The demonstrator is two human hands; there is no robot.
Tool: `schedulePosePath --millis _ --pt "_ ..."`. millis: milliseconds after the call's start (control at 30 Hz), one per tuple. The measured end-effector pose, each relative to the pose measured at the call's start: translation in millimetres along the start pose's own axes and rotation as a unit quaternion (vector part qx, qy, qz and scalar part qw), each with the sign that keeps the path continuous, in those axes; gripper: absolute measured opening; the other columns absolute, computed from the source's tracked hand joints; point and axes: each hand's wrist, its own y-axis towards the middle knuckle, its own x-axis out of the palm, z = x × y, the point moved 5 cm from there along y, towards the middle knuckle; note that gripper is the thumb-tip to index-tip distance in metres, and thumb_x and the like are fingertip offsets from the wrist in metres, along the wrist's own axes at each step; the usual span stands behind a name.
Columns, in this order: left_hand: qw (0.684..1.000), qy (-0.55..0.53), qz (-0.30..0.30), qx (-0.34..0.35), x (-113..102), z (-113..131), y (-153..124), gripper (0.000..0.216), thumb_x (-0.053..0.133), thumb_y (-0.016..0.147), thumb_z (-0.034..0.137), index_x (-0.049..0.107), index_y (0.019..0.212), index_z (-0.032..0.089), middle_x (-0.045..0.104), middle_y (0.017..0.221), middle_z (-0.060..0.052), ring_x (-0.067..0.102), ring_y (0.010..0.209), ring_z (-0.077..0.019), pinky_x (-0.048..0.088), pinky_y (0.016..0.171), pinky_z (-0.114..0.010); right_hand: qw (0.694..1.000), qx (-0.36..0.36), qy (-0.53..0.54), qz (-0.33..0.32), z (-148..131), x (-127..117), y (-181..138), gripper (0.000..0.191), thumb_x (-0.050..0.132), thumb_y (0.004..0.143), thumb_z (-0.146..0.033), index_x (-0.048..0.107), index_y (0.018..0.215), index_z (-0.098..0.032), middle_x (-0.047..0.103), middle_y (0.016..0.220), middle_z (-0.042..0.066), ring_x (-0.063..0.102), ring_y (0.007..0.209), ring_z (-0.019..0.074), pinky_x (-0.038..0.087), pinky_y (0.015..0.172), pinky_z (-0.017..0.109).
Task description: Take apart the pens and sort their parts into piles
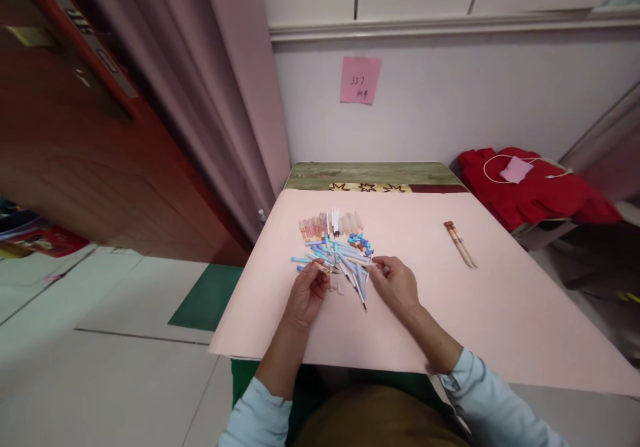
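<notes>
Both my hands are over the pink-covered table (500,327), close to a pile of blue, lilac and white pen barrels (345,260). My left hand (306,295) is closed in a pinch around a small beige pen part (324,269). At the pile's right side, my right hand (399,286) has thumb and forefinger pressed together on a thin pale pen piece, mostly hidden by the fingers. Small pale pieces (341,289) lie between the hands. Blue and brown small caps (361,242) sit just behind the pile.
Behind the pile is a row of pinkish clear tubes (314,226), with white refills (335,222) beside it. Two beige pens with brown tops (460,244) lie at the right. A red cloth (530,187) is beyond the table's right edge; a pink note (360,80) hangs on the wall.
</notes>
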Motion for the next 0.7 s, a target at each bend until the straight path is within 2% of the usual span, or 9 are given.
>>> schedulePosePath --millis 167,333,467,533,700 --pt "1.000 -0.003 0.000 -0.004 -3 -1 3 0.030 0.075 0.076 0.023 0.067 0.103 0.010 0.069 0.077 -0.004 0.063 0.060 -0.0088 0.054 0.052 -0.017 1.000 -0.006 -0.024 -0.004 1 4 -1 0.024 0.058 0.082 -0.043 0.073 0.086 -0.025 0.068 0.080 0.002 0.060 0.068 0.0161 0.042 0.061 0.027" --pt "1.000 -0.008 0.011 -0.005 -3 -2 4 0.031 0.076 0.076 0.023 0.068 0.103 0.011 0.069 0.077 -0.004 0.063 0.060 -0.0086 0.054 0.052 -0.017 0.999 -0.010 0.037 -0.002 4 -4 -10 0.029 0.057 0.084 -0.046 0.071 0.084 -0.021 0.067 0.077 0.004 0.058 0.062 0.0155 0.044 0.060 0.026" --pt "1.000 -0.014 0.010 -0.009 -3 -3 2 0.033 0.077 0.075 0.023 0.068 0.104 0.012 0.070 0.077 -0.004 0.063 0.061 -0.0085 0.054 0.054 -0.017 0.995 0.033 0.091 0.009 8 -16 -25 0.027 0.059 0.084 -0.045 0.068 0.089 -0.020 0.061 0.064 0.000 0.053 0.052 0.0135 0.042 0.053 0.025" --pt "1.000 -0.015 0.011 -0.010 -3 -4 2 0.032 0.076 0.075 0.023 0.068 0.104 0.012 0.070 0.079 -0.005 0.064 0.062 -0.0087 0.055 0.056 -0.018 0.993 0.035 0.108 0.019 4 -24 -31 0.025 0.061 0.083 -0.044 0.067 0.091 -0.020 0.058 0.059 -0.003 0.050 0.050 0.0123 0.042 0.052 0.024" --pt "1.000 -0.011 0.017 -0.018 -3 -3 1 0.029 0.074 0.077 0.021 0.068 0.104 0.012 0.071 0.080 -0.005 0.065 0.063 -0.0087 0.056 0.058 -0.018 0.991 -0.019 0.130 0.015 -27 -39 -38 0.020 0.063 0.084 -0.038 0.065 0.093 -0.020 0.053 0.059 -0.005 0.048 0.050 0.0105 0.040 0.050 0.022"
